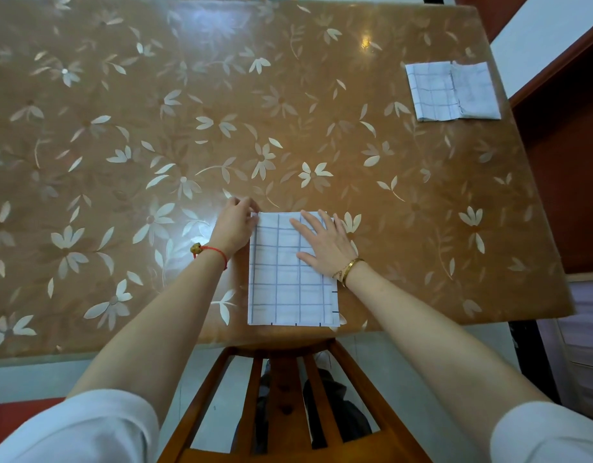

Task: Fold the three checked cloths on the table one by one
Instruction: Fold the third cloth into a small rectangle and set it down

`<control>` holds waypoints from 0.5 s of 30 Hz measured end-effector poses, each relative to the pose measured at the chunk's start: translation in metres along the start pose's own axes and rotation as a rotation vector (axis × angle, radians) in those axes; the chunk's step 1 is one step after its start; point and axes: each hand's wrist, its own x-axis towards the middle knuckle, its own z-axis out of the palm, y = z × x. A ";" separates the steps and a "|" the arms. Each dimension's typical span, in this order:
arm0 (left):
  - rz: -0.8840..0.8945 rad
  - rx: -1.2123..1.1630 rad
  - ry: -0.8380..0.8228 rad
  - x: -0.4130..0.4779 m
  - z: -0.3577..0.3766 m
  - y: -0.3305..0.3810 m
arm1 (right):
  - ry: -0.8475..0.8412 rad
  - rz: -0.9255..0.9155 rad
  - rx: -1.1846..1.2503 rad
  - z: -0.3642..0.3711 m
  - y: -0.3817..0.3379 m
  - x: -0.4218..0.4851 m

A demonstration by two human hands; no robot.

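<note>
A white cloth with a blue check (285, 282) lies folded into a tall rectangle at the table's near edge. My right hand (325, 243) lies flat on its upper right part, fingers straight and spread. My left hand (236, 225) sits at the cloth's upper left corner with fingers curled at the edge; whether they pinch the fabric is hidden. Folded checked cloth (452, 91) lies at the table's far right, two pieces side by side or overlapping.
The table (154, 128) has a glossy brown cover with pale flower prints. A wooden chair back (281, 389) stands between me and the table's near edge. A dark red wall and cabinet (565, 182) border the right side.
</note>
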 end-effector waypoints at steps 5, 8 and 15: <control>-0.018 -0.045 -0.036 0.010 0.003 -0.005 | 0.026 -0.017 0.005 -0.004 0.005 0.006; -0.027 -0.062 -0.078 0.015 0.003 -0.007 | 0.057 -0.032 0.015 -0.004 0.007 0.008; -0.047 -0.048 -0.029 0.016 -0.003 -0.018 | 0.093 -0.044 -0.004 -0.002 0.014 0.009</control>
